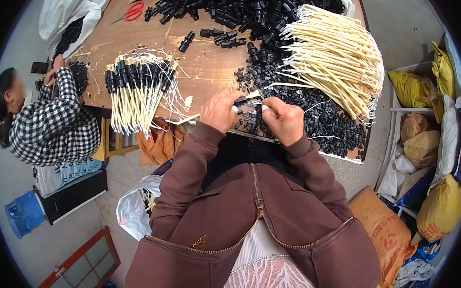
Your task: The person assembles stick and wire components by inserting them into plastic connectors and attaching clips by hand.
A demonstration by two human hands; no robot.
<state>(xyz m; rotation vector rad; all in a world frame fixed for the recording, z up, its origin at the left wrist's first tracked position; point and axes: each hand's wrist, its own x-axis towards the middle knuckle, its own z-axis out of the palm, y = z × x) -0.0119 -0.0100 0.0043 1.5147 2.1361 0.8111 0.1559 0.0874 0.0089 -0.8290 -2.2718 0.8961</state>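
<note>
At the table's near edge my left hand is closed around a black plastic fitting with a cream, frayed-looking end. A pale cord sticks out to the left of this hand. My right hand is pinched just beside it on a thin white string. Both hands work close together above scattered small black plastic pieces. To the left lies a bundle of cream cords with black fittings. A thick stack of plain cream cords lies to the right.
Black plastic fittings heap up at the back of the table. Red-handled scissors lie far left, near a white sack. A co-worker in a checked top sits at left. Sacks fill shelves at right.
</note>
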